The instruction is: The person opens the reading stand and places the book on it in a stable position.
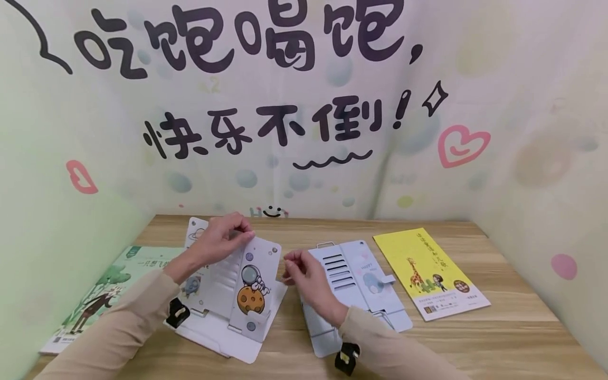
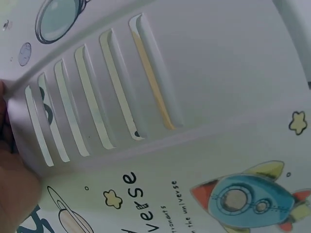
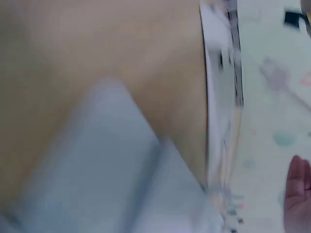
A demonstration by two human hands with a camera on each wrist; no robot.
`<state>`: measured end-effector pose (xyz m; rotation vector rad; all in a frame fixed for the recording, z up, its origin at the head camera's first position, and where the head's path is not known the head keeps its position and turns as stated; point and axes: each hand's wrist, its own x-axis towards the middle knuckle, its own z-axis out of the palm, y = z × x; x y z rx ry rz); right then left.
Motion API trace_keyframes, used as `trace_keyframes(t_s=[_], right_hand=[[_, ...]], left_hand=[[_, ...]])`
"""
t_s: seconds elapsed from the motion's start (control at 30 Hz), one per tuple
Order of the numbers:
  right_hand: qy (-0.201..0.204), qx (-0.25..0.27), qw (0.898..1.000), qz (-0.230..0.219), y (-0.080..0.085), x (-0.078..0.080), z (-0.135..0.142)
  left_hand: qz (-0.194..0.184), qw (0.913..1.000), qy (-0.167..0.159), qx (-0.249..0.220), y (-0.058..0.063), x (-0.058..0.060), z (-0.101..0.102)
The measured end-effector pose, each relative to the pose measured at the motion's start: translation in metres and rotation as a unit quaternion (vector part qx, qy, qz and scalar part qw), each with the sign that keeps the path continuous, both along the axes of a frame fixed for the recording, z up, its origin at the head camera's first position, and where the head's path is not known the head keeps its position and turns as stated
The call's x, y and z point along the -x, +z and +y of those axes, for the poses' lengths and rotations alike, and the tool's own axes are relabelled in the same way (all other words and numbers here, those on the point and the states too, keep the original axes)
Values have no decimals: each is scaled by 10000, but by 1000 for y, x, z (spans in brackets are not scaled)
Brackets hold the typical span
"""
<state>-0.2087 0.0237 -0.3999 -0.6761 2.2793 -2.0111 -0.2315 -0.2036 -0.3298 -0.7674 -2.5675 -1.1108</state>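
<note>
A white book stand [image 1: 252, 306] with an astronaut on its raised back panel stands at left centre on a flat base. My left hand [image 1: 220, 240] grips the top edge of that panel. In the left wrist view, the slotted panel [image 2: 218, 58] fills the picture and the hand [image 2: 17, 189] shows at its left edge. Above the left edge of a light blue book stand [image 1: 332, 301] is my right hand [image 1: 309, 279], its fingers loosely curled with nothing held. The right wrist view is blurred, with that hand [image 3: 297, 196] at its right edge.
A green picture book [image 1: 106, 295] lies left of the white stand, partly under my left forearm. On the right lies a yellow book [image 1: 429, 274]. The wooden table [image 1: 513, 338] is enclosed by printed cloth walls [image 1: 304, 195] at the back and sides.
</note>
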Motion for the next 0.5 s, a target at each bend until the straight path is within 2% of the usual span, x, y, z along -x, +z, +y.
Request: trace_keyframes(t_s=[0.1, 0.17, 0.27, 0.37, 0.5], right_hand=[[-298, -923, 9943, 433, 6, 19, 1], [-376, -1666, 9823, 773, 8, 30, -1], [-367, -2568, 9603, 1025, 8, 42, -5], [-406, -3375, 9355, 958, 7, 50, -12], [-616, -4533, 8853, 832, 2, 59, -22]], left_hand=[[99, 9995, -275, -93, -1, -3, -4], [141, 9986, -485, -147, -2, -7, -6], [266, 9960, -830, -205, -1, -13, -9], [515, 9915, -1181, -178, 0, -18, -11], [854, 9843, -1537, -181, 5, -25, -12]])
